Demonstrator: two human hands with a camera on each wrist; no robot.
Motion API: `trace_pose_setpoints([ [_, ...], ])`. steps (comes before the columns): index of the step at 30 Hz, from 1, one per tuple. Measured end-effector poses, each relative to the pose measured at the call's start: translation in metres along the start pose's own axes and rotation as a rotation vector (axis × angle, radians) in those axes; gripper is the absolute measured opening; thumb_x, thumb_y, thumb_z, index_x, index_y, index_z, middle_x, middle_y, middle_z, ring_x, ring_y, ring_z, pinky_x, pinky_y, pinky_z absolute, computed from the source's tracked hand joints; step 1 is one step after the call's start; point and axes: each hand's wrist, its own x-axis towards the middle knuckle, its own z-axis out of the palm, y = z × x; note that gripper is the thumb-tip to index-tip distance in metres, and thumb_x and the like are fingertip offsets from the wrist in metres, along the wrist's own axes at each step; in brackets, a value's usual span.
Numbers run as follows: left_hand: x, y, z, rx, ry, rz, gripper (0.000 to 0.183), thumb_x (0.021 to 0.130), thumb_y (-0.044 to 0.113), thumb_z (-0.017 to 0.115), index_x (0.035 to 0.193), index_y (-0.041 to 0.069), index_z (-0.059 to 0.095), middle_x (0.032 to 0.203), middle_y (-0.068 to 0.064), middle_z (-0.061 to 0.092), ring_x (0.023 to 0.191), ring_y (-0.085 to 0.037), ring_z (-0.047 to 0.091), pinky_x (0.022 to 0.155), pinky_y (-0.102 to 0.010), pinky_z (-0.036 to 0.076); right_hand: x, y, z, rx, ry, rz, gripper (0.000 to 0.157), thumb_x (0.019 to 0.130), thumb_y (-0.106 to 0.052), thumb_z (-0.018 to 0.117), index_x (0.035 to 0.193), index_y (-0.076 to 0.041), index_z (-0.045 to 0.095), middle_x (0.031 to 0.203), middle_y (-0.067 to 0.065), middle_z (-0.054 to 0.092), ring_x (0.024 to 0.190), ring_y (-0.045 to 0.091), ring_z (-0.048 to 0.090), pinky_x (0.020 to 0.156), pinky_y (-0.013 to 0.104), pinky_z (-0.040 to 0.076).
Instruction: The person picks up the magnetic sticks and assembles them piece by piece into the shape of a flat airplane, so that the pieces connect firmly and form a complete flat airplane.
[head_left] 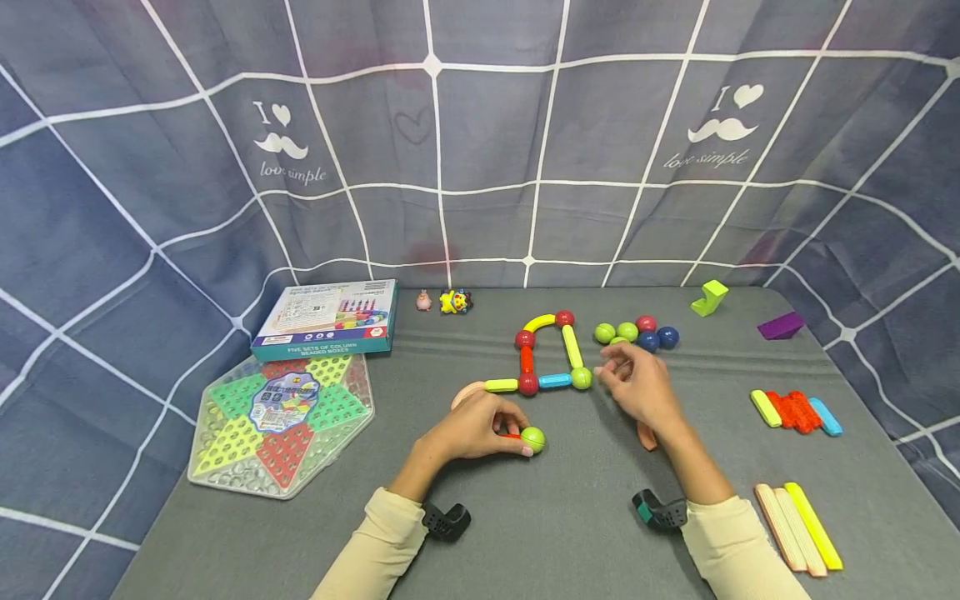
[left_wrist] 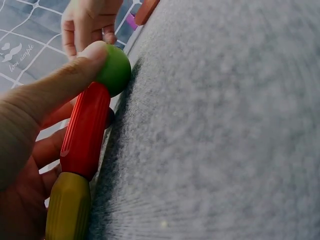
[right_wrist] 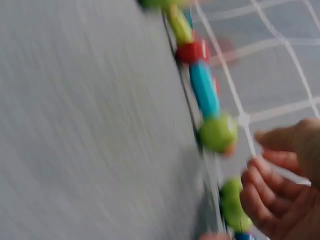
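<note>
My left hand grips a red magnetic rod with a green ball at its end, the thumb pressed against the ball. In the left wrist view a yellow rod joins the red one at its other end. My right hand is beside the joined rod-and-ball figure, its relaxed, bent fingers holding nothing. Closest to those fingers is the figure's green corner ball, with a blue rod running left from it. A red ball links that rod to a red upright rod.
Loose balls cluster behind my right hand; an orange piece lies under its wrist. Short rods and long sticks are at right. A checkers board, a box and small figurines stand left and back.
</note>
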Motion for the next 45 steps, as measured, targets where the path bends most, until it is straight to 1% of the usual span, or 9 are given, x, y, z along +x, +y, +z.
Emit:
trace_pose_setpoints([
  [4, 0.0, -0.002, 0.001, -0.006, -0.001, 0.006, 0.024, 0.076, 0.039, 0.079, 0.091, 0.022, 0.072, 0.073, 0.019, 0.061, 0.064, 0.001, 0.053, 0.057, -0.017, 0.041, 0.01, 0.021, -0.019, -0.209, 0.116, 0.072, 0.031, 0.081, -0.013, 0.073, 0.108, -0.002, 0.063, 0.072, 0.005, 0.06, 0.06, 0.017, 0.053, 0.061, 0.036, 0.039],
  [8, 0.001, -0.002, 0.002, -0.004, 0.004, 0.011, 0.024, 0.076, 0.04, 0.078, 0.091, 0.023, 0.072, 0.073, 0.019, 0.061, 0.064, 0.001, 0.053, 0.057, -0.017, 0.041, 0.006, 0.036, -0.036, -0.273, 0.145, 0.151, 0.03, 0.083, -0.018, 0.072, 0.107, -0.002, 0.064, 0.073, 0.007, 0.06, 0.064, 0.024, 0.053, 0.063, 0.039, 0.037],
  [13, 0.0, -0.002, 0.001, -0.001, 0.008, 0.012, 0.023, 0.077, 0.04, 0.078, 0.091, 0.023, 0.072, 0.073, 0.02, 0.061, 0.064, 0.001, 0.053, 0.057, -0.017, 0.041, -0.018, 0.052, -0.066, -0.342, 0.176, 0.274, 0.033, 0.086, -0.024, 0.069, 0.109, 0.0, 0.063, 0.082, 0.014, 0.064, 0.076, 0.034, 0.057, 0.066, 0.046, 0.038],
  [21, -0.001, -0.001, -0.001, -0.028, 0.001, 0.021, 0.024, 0.077, 0.039, 0.079, 0.092, 0.022, 0.072, 0.074, 0.018, 0.061, 0.065, 0.0, 0.054, 0.058, -0.018, 0.042, -0.065, 0.07, -0.113, -0.461, 0.155, 0.452, 0.041, 0.086, -0.024, 0.066, 0.11, 0.008, 0.06, 0.094, 0.027, 0.063, 0.084, 0.046, 0.056, 0.065, 0.054, 0.038],
  [28, -0.001, -0.004, 0.0, -0.037, -0.007, 0.008, 0.023, 0.077, 0.04, 0.078, 0.092, 0.024, 0.072, 0.075, 0.019, 0.061, 0.066, 0.0, 0.054, 0.059, -0.019, 0.042, -0.073, 0.077, -0.132, -0.525, 0.102, 0.499, 0.032, 0.083, -0.023, 0.067, 0.094, 0.006, 0.062, 0.083, 0.028, 0.06, 0.078, 0.052, 0.053, 0.063, 0.055, 0.036],
  [33, -0.001, -0.004, 0.001, -0.047, -0.01, 0.009, 0.024, 0.077, 0.04, 0.078, 0.093, 0.023, 0.072, 0.075, 0.018, 0.061, 0.066, -0.001, 0.054, 0.059, -0.019, 0.042, -0.072, 0.074, -0.133, -0.531, 0.048, 0.498, 0.028, 0.083, -0.024, 0.067, 0.09, 0.003, 0.064, 0.086, 0.03, 0.058, 0.08, 0.05, 0.054, 0.06, 0.054, 0.038],
  [37, -0.001, -0.004, 0.001, -0.044, -0.009, 0.011, 0.024, 0.077, 0.04, 0.078, 0.093, 0.022, 0.072, 0.074, 0.018, 0.061, 0.066, -0.001, 0.054, 0.059, -0.019, 0.042, -0.068, 0.053, -0.121, -0.467, 0.039, 0.41, 0.031, 0.087, -0.03, 0.066, 0.095, 0.001, 0.064, 0.09, 0.024, 0.06, 0.081, 0.042, 0.054, 0.061, 0.049, 0.037],
  [41, -0.001, -0.004, 0.001, -0.043, -0.009, 0.007, 0.023, 0.077, 0.039, 0.078, 0.092, 0.023, 0.072, 0.074, 0.019, 0.062, 0.065, -0.001, 0.054, 0.059, -0.019, 0.041, -0.061, 0.018, -0.094, -0.335, 0.045, 0.248, 0.03, 0.089, -0.03, 0.066, 0.097, -0.001, 0.067, 0.084, 0.013, 0.065, 0.072, 0.027, 0.057, 0.058, 0.036, 0.039],
  [45, -0.001, -0.003, 0.001, -0.046, -0.007, -0.001, 0.023, 0.077, 0.039, 0.078, 0.092, 0.023, 0.072, 0.074, 0.018, 0.062, 0.065, -0.001, 0.054, 0.059, -0.019, 0.042, -0.058, -0.014, -0.051, -0.116, -0.073, 0.129, 0.024, 0.086, -0.026, 0.071, 0.095, -0.004, 0.068, 0.076, 0.001, 0.065, 0.063, 0.011, 0.058, 0.053, 0.026, 0.044],
])
